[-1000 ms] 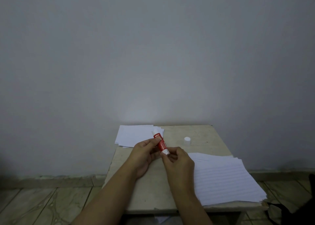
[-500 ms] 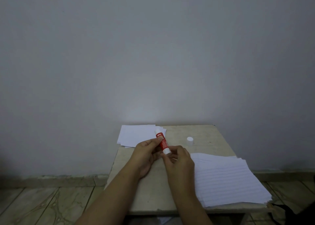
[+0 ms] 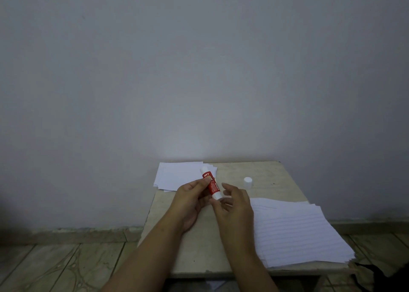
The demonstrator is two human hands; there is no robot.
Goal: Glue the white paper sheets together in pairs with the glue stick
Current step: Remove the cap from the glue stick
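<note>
Left hand (image 3: 188, 197): fingers curled round the red glue stick (image 3: 211, 184), held tilted above the table (image 3: 199, 247), bare tip pointing away. Right hand (image 3: 232, 203): half a second ago pinching the stick's white base, now released, fingers loosely spread just beside it, holding nothing; likely the twisting-out is finished and the stick is ready for use. White cap (image 3: 248, 182): standing off, beyond the right hand. Lined paper stack (image 3: 298, 232): right of the hands, near. Smaller pile of sheets (image 3: 177, 175): at the far left corner, behind the stick.
</note>
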